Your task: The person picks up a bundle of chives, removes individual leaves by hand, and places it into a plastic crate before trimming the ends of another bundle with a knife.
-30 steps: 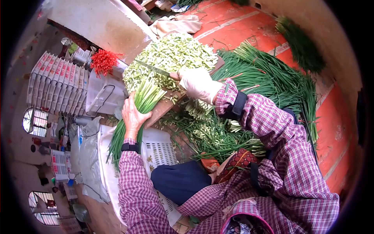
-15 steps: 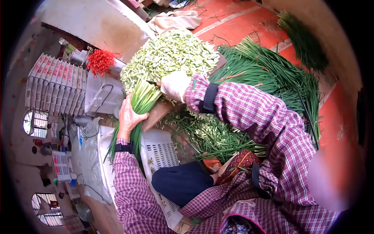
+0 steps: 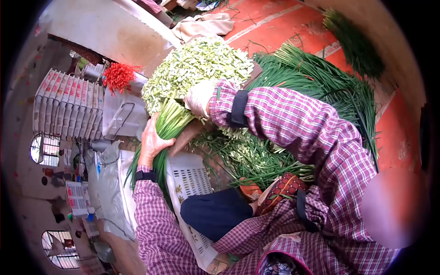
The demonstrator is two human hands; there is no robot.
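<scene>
My left hand (image 3: 152,141) is wrapped round a bunch of garlic chives (image 3: 172,120), pale cut ends toward the pile and green leaves hanging down past my wrist. Against the upper right side of that bunch is my right hand (image 3: 198,99), in a whitish glove and closed. It grips a knife, mostly hidden by the hand and stems; only a dark sliver shows. Just beyond both hands lies a large heap of short cut chive pieces (image 3: 201,62). A brown wooden edge (image 3: 185,137) shows under the bunch.
Tied bundles of long chives (image 3: 302,75) lie at the right on the red floor. Loose leaves and scraps (image 3: 256,156) lie beside my shoe (image 3: 282,192). A white perforated crate (image 3: 190,174) stands by my knee. Stacked white crates (image 3: 68,103) and red ties (image 3: 118,77) are left.
My right hand has moved slightly down and left along the bunch's cut ends. The dark knife part beside it shows less. My left hand keeps its hold; the view has shifted a little.
</scene>
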